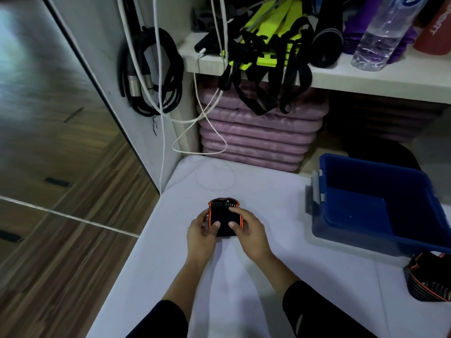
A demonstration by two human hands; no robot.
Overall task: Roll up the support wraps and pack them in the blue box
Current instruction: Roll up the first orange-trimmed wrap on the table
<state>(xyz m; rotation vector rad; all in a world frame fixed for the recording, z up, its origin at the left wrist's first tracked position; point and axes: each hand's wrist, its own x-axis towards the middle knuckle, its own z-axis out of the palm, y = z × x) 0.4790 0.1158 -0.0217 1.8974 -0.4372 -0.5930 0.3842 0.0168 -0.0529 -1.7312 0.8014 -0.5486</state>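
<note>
Both hands, left (200,236) & right (249,230), grip black orange-edged fabric support wrap (223,214) on white sheet (268,276), nr open blue plastic box (380,211).

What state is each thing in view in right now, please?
support wrap, on the white surface, held by both hands, far end flat.
left hand, fingers curled on the wrap's left edge.
right hand, fingers curled on its right edge.
blue box, open, no lid on, no wrap visible inside.
second wrap, lying by the box, partly out of frame.
black cable, coiled, hanging.
</note>
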